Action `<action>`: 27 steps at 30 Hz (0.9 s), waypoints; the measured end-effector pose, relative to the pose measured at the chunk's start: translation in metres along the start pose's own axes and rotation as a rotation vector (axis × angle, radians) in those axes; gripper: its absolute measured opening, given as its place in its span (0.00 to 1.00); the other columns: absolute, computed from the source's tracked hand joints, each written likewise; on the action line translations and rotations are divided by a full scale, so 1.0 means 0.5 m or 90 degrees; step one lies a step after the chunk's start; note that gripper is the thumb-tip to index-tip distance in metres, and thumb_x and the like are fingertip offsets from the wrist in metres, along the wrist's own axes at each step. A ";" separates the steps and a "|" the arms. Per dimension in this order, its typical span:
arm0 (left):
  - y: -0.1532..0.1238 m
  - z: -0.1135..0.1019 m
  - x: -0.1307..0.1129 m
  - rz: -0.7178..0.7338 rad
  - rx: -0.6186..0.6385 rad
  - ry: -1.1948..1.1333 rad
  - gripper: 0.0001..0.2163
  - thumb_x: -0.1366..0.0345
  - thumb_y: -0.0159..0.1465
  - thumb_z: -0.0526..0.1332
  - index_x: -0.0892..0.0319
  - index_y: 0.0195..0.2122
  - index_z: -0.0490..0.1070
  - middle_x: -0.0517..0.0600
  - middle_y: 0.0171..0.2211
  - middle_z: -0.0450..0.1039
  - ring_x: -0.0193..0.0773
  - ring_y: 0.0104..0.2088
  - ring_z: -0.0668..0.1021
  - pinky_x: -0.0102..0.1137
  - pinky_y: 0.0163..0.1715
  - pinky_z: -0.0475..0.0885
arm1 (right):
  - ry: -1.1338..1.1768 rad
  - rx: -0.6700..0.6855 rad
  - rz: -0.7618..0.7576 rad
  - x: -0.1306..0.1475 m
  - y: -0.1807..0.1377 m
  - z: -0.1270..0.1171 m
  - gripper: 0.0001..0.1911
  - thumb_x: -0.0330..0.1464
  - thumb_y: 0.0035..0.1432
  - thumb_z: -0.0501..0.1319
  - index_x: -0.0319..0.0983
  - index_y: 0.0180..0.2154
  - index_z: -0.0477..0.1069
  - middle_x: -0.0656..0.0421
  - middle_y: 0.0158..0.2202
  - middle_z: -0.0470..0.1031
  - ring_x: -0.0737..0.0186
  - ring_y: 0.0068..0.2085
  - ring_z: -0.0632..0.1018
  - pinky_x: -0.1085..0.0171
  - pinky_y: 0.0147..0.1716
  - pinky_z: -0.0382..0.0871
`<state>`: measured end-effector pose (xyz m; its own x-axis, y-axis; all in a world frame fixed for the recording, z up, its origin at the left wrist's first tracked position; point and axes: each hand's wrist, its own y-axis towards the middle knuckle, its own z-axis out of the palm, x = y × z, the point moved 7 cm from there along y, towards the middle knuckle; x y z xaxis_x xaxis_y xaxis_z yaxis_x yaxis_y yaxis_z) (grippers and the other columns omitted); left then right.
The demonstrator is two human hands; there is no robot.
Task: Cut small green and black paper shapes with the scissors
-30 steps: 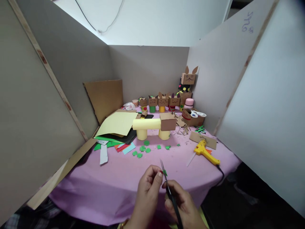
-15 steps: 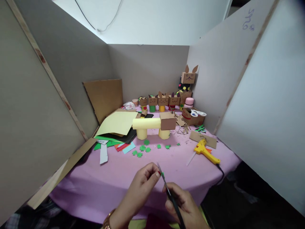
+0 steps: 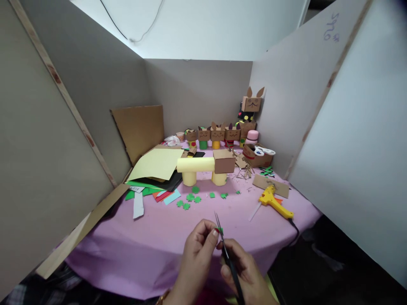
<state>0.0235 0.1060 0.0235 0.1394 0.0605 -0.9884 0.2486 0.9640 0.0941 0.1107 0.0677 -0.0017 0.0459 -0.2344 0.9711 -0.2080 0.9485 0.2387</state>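
Note:
My left hand (image 3: 201, 248) pinches a small green paper piece (image 3: 220, 231) between thumb and forefinger, over the near edge of the table. In my right hand (image 3: 244, 271) is a pair of black-handled scissors (image 3: 229, 260), its slim blades slightly apart and pointing away from me. The green piece lies at the blades; whether they are cutting into it I cannot tell. Beyond my hands, several green clover-shaped cutouts (image 3: 190, 197) lie on the pink cloth. Behind them stands a figure with a yellow paper tube body (image 3: 196, 164) and a brown cardboard box head (image 3: 224, 162).
A yellow glue gun (image 3: 273, 202) rests on the right, its cord running off the table edge. Coloured paper sheets (image 3: 157, 163) are stacked at left. Box-headed figures (image 3: 218, 135) line the back. White-handled scissors (image 3: 263, 150) lie on a cardboard box (image 3: 254, 159). Grey panels (image 3: 197, 84) enclose the table.
My left hand has shifted to the right with the green piece. The scissors' tips have moved slightly right and away from me. Things on the table have stayed put.

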 end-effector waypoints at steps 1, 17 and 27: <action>0.000 0.000 -0.002 0.001 0.001 0.004 0.07 0.63 0.60 0.56 0.58 0.26 0.63 0.43 0.22 0.62 0.34 0.26 0.66 0.27 0.28 0.63 | -0.002 0.002 -0.001 0.002 0.000 0.000 0.22 0.53 0.53 0.55 0.41 0.38 0.62 0.67 0.22 0.52 0.69 0.22 0.55 0.68 0.21 0.49; 0.028 -0.019 -0.012 -0.046 0.095 0.074 0.05 0.66 0.56 0.57 0.59 0.24 0.64 0.42 0.21 0.59 0.33 0.25 0.62 0.27 0.28 0.58 | -0.061 0.027 0.023 -0.027 -0.005 -0.013 0.19 0.49 0.56 0.54 0.40 0.39 0.63 0.68 0.20 0.50 0.69 0.22 0.53 0.68 0.20 0.46; 0.055 -0.024 0.003 -0.055 0.137 0.097 0.05 0.66 0.55 0.57 0.60 0.24 0.65 0.41 0.20 0.58 0.32 0.24 0.61 0.27 0.27 0.58 | -0.140 0.016 0.048 -0.033 0.005 -0.035 0.15 0.43 0.57 0.56 0.38 0.39 0.65 0.68 0.21 0.49 0.69 0.23 0.54 0.68 0.21 0.47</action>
<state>0.0187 0.1356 0.0233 -0.0330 0.0338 -0.9989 0.4532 0.8913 0.0152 0.1265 0.0777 -0.0171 -0.1835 -0.2067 0.9610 -0.2266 0.9602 0.1633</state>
